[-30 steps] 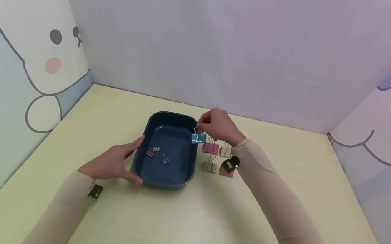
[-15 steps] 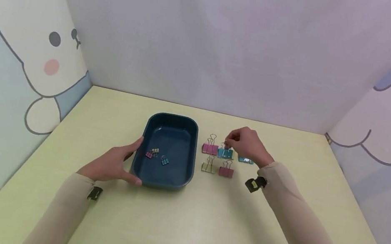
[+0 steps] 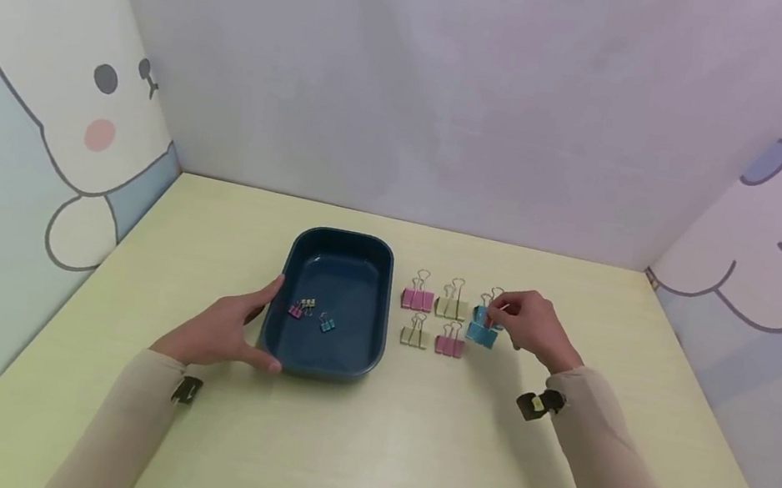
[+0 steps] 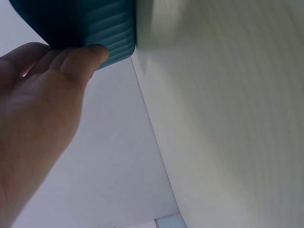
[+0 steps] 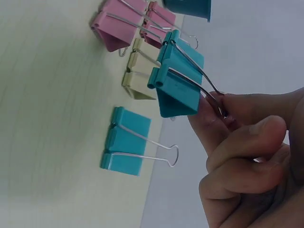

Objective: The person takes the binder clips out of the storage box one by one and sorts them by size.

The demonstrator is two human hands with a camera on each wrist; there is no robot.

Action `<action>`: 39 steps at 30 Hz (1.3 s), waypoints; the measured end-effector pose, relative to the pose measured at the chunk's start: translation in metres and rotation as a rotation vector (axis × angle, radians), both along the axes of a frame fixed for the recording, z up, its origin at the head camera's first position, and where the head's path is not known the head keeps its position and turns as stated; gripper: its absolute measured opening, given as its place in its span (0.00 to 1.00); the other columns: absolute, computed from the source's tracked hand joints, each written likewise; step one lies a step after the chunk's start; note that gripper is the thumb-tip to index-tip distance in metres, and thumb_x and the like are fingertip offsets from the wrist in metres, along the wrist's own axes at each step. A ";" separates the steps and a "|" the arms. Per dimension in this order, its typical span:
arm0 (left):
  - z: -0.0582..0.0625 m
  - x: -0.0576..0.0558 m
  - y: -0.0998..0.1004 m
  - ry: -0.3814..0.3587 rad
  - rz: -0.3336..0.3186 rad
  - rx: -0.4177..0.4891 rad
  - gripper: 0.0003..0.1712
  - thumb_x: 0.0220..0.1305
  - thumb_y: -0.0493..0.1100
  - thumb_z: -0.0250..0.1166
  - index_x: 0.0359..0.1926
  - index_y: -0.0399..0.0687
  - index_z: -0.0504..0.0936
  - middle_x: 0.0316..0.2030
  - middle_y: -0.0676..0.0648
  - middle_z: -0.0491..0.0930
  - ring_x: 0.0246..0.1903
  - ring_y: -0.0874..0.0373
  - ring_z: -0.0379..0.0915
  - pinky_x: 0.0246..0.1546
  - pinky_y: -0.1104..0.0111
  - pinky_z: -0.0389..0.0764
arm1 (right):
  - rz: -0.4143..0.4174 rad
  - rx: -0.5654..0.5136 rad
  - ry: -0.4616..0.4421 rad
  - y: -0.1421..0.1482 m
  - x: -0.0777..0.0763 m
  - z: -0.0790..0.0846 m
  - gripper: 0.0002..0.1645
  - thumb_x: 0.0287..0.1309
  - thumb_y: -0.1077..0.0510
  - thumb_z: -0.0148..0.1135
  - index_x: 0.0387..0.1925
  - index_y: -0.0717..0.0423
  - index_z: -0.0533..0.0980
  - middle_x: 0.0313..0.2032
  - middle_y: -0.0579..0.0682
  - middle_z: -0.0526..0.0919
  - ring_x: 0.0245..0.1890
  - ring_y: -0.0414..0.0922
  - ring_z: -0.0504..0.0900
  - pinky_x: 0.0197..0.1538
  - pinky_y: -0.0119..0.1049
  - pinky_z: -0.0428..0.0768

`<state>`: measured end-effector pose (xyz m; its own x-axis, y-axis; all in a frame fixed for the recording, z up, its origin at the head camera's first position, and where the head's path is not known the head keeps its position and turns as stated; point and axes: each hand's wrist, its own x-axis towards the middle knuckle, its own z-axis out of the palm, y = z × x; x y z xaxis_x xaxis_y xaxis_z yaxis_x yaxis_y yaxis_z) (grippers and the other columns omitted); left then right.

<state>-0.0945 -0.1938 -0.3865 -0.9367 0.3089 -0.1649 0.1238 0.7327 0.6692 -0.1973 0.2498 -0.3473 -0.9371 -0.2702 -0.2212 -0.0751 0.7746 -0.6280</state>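
Note:
My right hand (image 3: pixel 536 330) pinches the wire handle of a large blue binder clip (image 5: pixel 180 78). It holds the clip just above the table, beside a second blue binder clip (image 5: pixel 127 142) that stands behind it in the head view. My left hand (image 3: pixel 217 329) rests against the left side and near corner of a dark blue tray (image 3: pixel 355 281), thumb and fingers spread. In the left wrist view those fingers touch the ribbed outer wall (image 4: pixel 116 35). Inside the tray lie small binder clips: one pink (image 3: pixel 296 311), one pale yellow (image 3: pixel 308 302) and one blue (image 3: pixel 327 324).
Right of the tray, other large binder clips stand in two rows. A pink clip (image 3: pixel 417 299) and a yellow clip (image 3: pixel 451 308) form the back row; a pale yellow clip (image 3: pixel 414 337) and another pink clip (image 3: pixel 449 345) form the front. Cartoon-printed walls enclose the table (image 3: pixel 329 454).
My right hand has moved right from the tray's edge with the blue binder clip, past the yellow one, to the other blue clip. My left hand has stayed at the tray.

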 end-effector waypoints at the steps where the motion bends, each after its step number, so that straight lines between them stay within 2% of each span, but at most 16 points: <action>1: 0.000 0.000 0.000 0.000 0.000 0.000 0.77 0.41 0.65 0.81 0.81 0.47 0.41 0.80 0.37 0.47 0.77 0.34 0.49 0.72 0.40 0.65 | -0.001 -0.001 -0.006 0.003 0.001 -0.002 0.14 0.71 0.56 0.57 0.45 0.61 0.83 0.32 0.53 0.87 0.16 0.41 0.68 0.21 0.33 0.72; 12: -0.001 0.000 0.000 -0.012 0.008 0.003 0.77 0.41 0.64 0.81 0.81 0.48 0.41 0.80 0.37 0.47 0.77 0.34 0.49 0.71 0.41 0.66 | -0.018 0.028 -0.066 0.022 0.001 -0.024 0.13 0.70 0.54 0.59 0.46 0.57 0.84 0.32 0.51 0.87 0.15 0.42 0.71 0.20 0.33 0.69; 21: -0.002 0.001 0.000 -0.012 0.012 0.005 0.77 0.42 0.63 0.81 0.81 0.47 0.41 0.80 0.37 0.47 0.77 0.34 0.50 0.71 0.42 0.67 | -0.037 0.000 -0.100 0.026 -0.002 -0.036 0.14 0.71 0.52 0.59 0.48 0.55 0.83 0.31 0.50 0.84 0.16 0.43 0.71 0.19 0.32 0.67; 25: -0.001 0.000 0.001 -0.025 0.015 0.001 0.77 0.41 0.63 0.81 0.81 0.48 0.41 0.80 0.38 0.47 0.77 0.35 0.49 0.71 0.42 0.66 | -0.034 -0.015 -0.089 0.027 -0.003 -0.039 0.13 0.71 0.54 0.58 0.46 0.57 0.83 0.32 0.53 0.85 0.17 0.43 0.72 0.21 0.33 0.70; 30: 0.001 0.000 0.002 -0.034 0.017 -0.003 0.77 0.41 0.64 0.81 0.81 0.49 0.41 0.80 0.38 0.47 0.78 0.35 0.49 0.72 0.41 0.64 | -0.014 -0.038 -0.061 0.028 -0.004 -0.041 0.12 0.71 0.58 0.57 0.47 0.60 0.81 0.35 0.55 0.87 0.19 0.44 0.76 0.25 0.35 0.78; 36: 0.002 0.000 0.001 -0.016 0.010 -0.005 0.77 0.42 0.63 0.81 0.81 0.50 0.40 0.80 0.39 0.47 0.78 0.35 0.48 0.73 0.41 0.63 | -0.034 -0.049 -0.025 0.026 -0.006 -0.035 0.15 0.71 0.57 0.58 0.52 0.61 0.79 0.40 0.60 0.86 0.18 0.45 0.76 0.24 0.35 0.77; 39: 0.001 0.000 0.001 -0.022 0.014 0.003 0.77 0.42 0.63 0.82 0.81 0.50 0.40 0.80 0.39 0.46 0.78 0.36 0.47 0.73 0.41 0.63 | -0.041 -0.055 0.008 0.023 -0.007 -0.030 0.16 0.71 0.56 0.58 0.53 0.61 0.79 0.44 0.63 0.86 0.17 0.48 0.77 0.25 0.35 0.77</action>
<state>-0.0942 -0.1932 -0.3851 -0.9371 0.2965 -0.1843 0.0993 0.7325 0.6735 -0.2044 0.2728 -0.3778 -0.9491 -0.2433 -0.2000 -0.0492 0.7416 -0.6690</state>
